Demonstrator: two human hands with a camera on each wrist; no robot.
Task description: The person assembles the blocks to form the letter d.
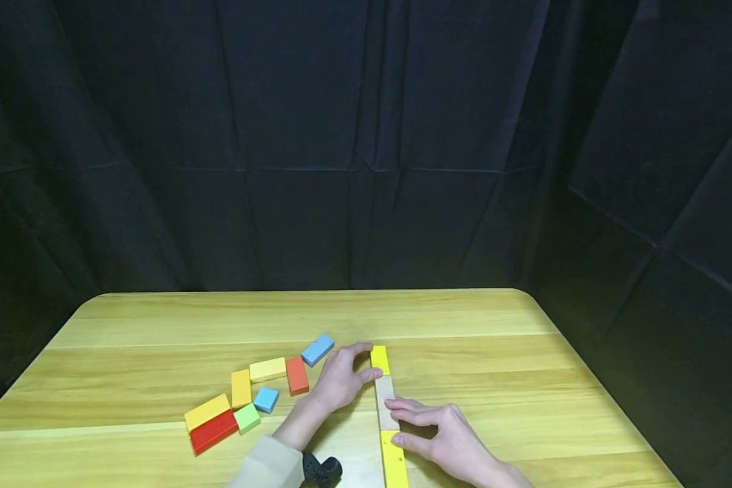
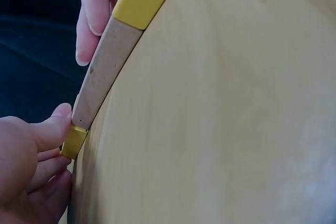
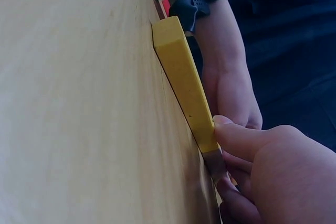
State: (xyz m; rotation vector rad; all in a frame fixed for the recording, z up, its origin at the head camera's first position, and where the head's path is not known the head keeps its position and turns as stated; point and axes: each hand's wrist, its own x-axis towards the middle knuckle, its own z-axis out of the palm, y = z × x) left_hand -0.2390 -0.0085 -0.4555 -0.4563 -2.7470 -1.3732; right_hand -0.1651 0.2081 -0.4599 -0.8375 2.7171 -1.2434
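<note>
A straight row of blocks runs away from me: a near yellow block (image 1: 394,462), a plain wooden block (image 1: 387,407) and a far yellow block (image 1: 379,360). My left hand (image 1: 339,379) reaches in from the left. Its thumb touches the seam between the plain and far yellow blocks, and its fingertips meet the yellow block's far end (image 2: 73,142). From the right, my right hand (image 1: 445,437) rests its thumb on the near yellow block's edge. Its longer fingers, fairly straight, lie along the plain block. In the right wrist view, the near yellow block (image 3: 184,82) lies flat.
Left of my left arm lie loose blocks: a blue block (image 1: 318,350), an orange-red block (image 1: 297,375), a small blue block (image 1: 266,399), a green block (image 1: 247,418), a red block (image 1: 214,432) and several yellow-orange ones. Dark curtains (image 1: 366,149) hang behind the wooden table (image 1: 494,318).
</note>
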